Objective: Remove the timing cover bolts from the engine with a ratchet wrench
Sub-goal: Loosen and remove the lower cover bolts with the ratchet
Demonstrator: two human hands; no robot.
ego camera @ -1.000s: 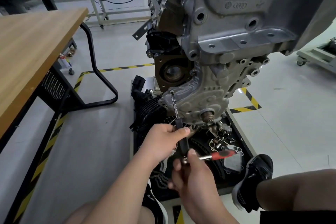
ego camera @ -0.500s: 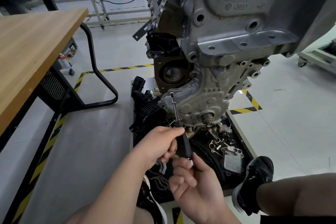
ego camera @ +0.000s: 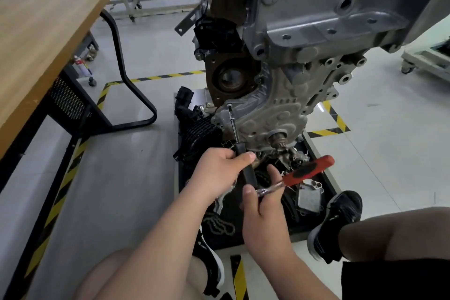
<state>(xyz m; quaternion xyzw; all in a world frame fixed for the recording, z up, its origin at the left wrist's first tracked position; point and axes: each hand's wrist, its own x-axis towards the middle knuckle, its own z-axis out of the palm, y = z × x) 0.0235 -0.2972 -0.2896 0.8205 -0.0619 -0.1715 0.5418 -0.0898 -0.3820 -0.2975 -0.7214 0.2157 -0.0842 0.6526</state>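
One bolt (ego camera: 229,105) at the upper left edge of the timing cover (ego camera: 267,114) meets the extension bar (ego camera: 234,129), sloping down to the ratchet wrench (ego camera: 306,172). Of the hands, the left hand (ego camera: 219,173) pinches the bar's black grip and the right hand (ego camera: 263,204) curls round the wrench shank. A wooden desk (ego camera: 43,39) stands left.

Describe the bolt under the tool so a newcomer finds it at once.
Start at the big grey engine, then its embossed timing cover. The bolt sits on the cover's upper left edge, just below the round brown seal housing. Only it has the thin extension bar seated on it.
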